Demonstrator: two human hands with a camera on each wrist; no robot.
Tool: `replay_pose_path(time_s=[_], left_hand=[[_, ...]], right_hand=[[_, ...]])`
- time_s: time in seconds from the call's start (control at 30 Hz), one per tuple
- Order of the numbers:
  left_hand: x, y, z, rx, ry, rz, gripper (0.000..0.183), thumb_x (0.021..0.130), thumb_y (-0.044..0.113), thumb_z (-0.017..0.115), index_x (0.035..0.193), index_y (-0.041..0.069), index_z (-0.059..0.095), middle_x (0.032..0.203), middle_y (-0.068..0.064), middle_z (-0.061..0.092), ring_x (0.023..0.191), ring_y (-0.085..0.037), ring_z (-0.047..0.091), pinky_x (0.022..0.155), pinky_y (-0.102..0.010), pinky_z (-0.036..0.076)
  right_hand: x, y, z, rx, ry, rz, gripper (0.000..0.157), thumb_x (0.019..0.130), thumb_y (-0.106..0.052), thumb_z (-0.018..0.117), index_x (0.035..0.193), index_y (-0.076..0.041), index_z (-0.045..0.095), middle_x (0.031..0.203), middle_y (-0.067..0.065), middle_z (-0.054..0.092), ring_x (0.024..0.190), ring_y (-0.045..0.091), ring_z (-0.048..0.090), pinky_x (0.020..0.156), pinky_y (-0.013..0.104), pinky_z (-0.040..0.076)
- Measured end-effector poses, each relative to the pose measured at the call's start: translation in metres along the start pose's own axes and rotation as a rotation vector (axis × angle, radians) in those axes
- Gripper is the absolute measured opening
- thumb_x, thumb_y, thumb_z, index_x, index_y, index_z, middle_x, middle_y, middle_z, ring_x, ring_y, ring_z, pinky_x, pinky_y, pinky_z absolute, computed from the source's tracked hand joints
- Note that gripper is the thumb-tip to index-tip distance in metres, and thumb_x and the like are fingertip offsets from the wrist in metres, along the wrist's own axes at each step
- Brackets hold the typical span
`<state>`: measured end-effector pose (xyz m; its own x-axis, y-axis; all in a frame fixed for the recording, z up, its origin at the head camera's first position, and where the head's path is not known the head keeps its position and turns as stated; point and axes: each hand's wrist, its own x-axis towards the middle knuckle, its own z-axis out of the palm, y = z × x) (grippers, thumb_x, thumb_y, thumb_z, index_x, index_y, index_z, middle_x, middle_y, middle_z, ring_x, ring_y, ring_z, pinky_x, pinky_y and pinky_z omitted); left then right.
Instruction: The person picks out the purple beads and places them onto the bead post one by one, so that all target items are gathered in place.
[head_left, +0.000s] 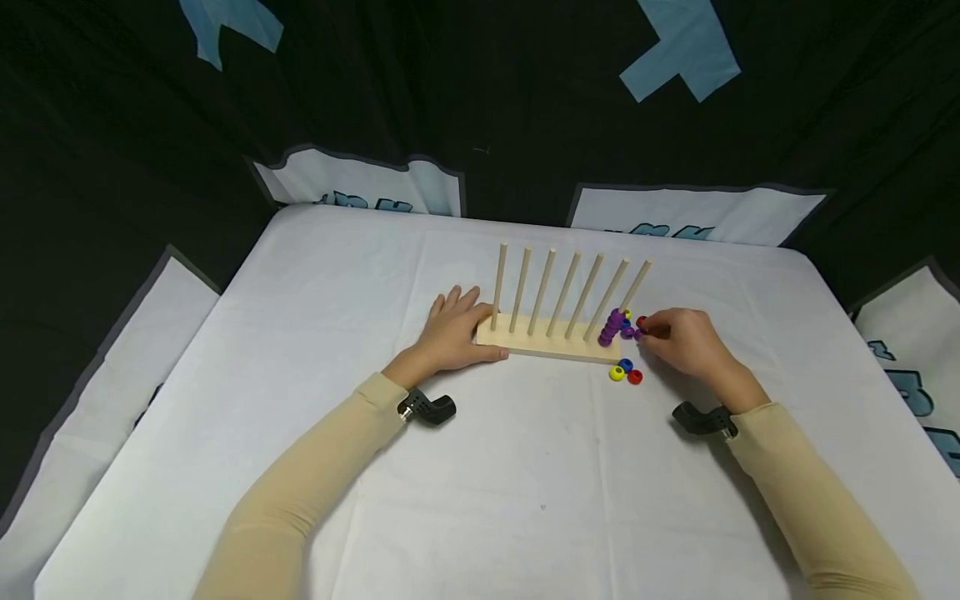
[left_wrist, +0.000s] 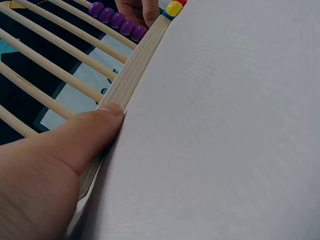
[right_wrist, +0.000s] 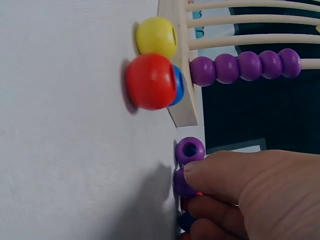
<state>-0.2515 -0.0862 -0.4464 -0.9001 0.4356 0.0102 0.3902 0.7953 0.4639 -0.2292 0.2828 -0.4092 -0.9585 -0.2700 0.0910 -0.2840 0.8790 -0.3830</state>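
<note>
A pale wooden peg board (head_left: 551,343) with a row of several upright pegs lies on the white table. My left hand (head_left: 453,333) grips its left end, the thumb (left_wrist: 102,125) along the front edge and other fingers spread behind. Several purple beads (right_wrist: 249,65) are stacked on the rightmost peg. Just right of the board, my right hand (head_left: 686,340) pinches a purple bead (right_wrist: 183,183) low at the table, its thumb on the bead. Another purple bead (right_wrist: 198,142) sits beside it, hole showing. The fingers partly hide red and blue beads behind.
By the board's front right corner lie a yellow bead (head_left: 617,373), a blue bead (head_left: 627,365) and a red bead (head_left: 635,377). More loose beads lie behind the right end. Black curtains (head_left: 517,108) hang beyond the white table's (head_left: 480,500) far edge.
</note>
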Motion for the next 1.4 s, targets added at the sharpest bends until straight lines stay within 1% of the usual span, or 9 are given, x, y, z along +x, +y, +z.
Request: replay_pose_path(time_s=[0.2,0.53,0.8,0.9,1.0,1.1,1.23,1.33,1.4], left_hand=[[0.000,-0.001,0.002,-0.005,0.004,0.004,0.076,0.083,0.060,0.075,0.142,0.015,0.058,0.167,-0.021,0.028,0.157,-0.048,0.012,0.126,-0.064,0.006],[0.000,0.000,0.000,-0.003,0.009,0.006,0.076,0.083,0.059,0.075,0.143,0.015,0.058,0.167,-0.022,0.028,0.157,-0.047,0.012,0.126,-0.064,0.007],[0.000,0.000,0.001,0.002,0.001,0.002,0.076,0.083,0.060,0.075,0.142,0.015,0.058,0.167,-0.022,0.027,0.157,-0.047,0.011,0.126,-0.064,0.007],[0.000,0.000,0.001,-0.002,0.006,0.002,0.075,0.083,0.059,0.075,0.142,0.015,0.059,0.167,-0.022,0.028,0.157,-0.047,0.011,0.126,-0.064,0.007],[-0.001,0.000,0.001,-0.002,0.008,0.003,0.075,0.083,0.058,0.075,0.142,0.015,0.059,0.167,-0.022,0.028,0.157,-0.047,0.012,0.126,-0.064,0.007],[-0.001,0.000,0.001,0.000,0.008,0.004,0.075,0.083,0.058,0.075,0.142,0.015,0.059,0.166,-0.022,0.028,0.157,-0.048,0.012,0.126,-0.065,0.007],[-0.001,0.000,0.001,0.003,0.004,0.004,0.075,0.083,0.059,0.075,0.142,0.016,0.058,0.167,-0.022,0.028,0.157,-0.048,0.012,0.126,-0.064,0.007],[-0.001,0.001,0.000,0.005,0.005,0.005,0.075,0.084,0.059,0.075,0.143,0.015,0.058,0.167,-0.022,0.028,0.157,-0.048,0.012,0.126,-0.065,0.007],[-0.002,0.001,0.000,0.006,0.005,0.006,0.076,0.084,0.059,0.075,0.143,0.015,0.058,0.167,-0.022,0.028,0.157,-0.048,0.012,0.126,-0.065,0.008]], right_hand=[[-0.001,-0.001,0.005,-0.001,0.008,0.008,0.028,0.089,-0.008,0.074,0.110,0.010,0.073,0.096,0.024,0.075,0.082,0.029,0.067,0.074,0.042,0.056],[-0.003,0.001,0.010,-0.004,0.056,-0.006,0.027,0.088,-0.008,0.075,0.108,0.009,0.074,0.097,0.024,0.075,0.084,0.031,0.068,0.077,0.048,0.058],[-0.004,0.001,0.010,0.004,0.041,0.014,0.026,0.089,-0.008,0.074,0.110,0.009,0.073,0.102,0.026,0.075,0.088,0.033,0.070,0.081,0.051,0.059],[-0.004,0.000,0.008,0.011,0.036,0.020,0.026,0.089,-0.007,0.075,0.109,0.008,0.074,0.103,0.026,0.075,0.086,0.031,0.068,0.078,0.047,0.059],[-0.004,-0.001,0.005,0.023,0.045,0.016,0.024,0.088,-0.007,0.075,0.108,0.007,0.075,0.100,0.024,0.075,0.081,0.027,0.066,0.071,0.037,0.058],[-0.005,-0.002,0.001,0.040,0.079,0.001,0.021,0.088,-0.006,0.075,0.105,0.006,0.076,0.098,0.023,0.076,0.078,0.025,0.065,0.067,0.027,0.053],[-0.005,-0.003,-0.008,0.059,0.147,-0.031,0.019,0.087,-0.004,0.074,0.103,0.006,0.076,0.097,0.023,0.076,0.078,0.027,0.066,0.066,0.024,0.050],[-0.005,-0.006,-0.016,0.089,0.171,-0.016,0.022,0.088,-0.004,0.074,0.107,0.006,0.075,0.099,0.024,0.075,0.080,0.030,0.065,0.065,0.020,0.048],[-0.004,-0.009,-0.022,0.125,0.167,0.020,0.024,0.089,-0.006,0.074,0.110,0.006,0.074,0.101,0.025,0.075,0.081,0.030,0.066,0.064,0.015,0.048]])
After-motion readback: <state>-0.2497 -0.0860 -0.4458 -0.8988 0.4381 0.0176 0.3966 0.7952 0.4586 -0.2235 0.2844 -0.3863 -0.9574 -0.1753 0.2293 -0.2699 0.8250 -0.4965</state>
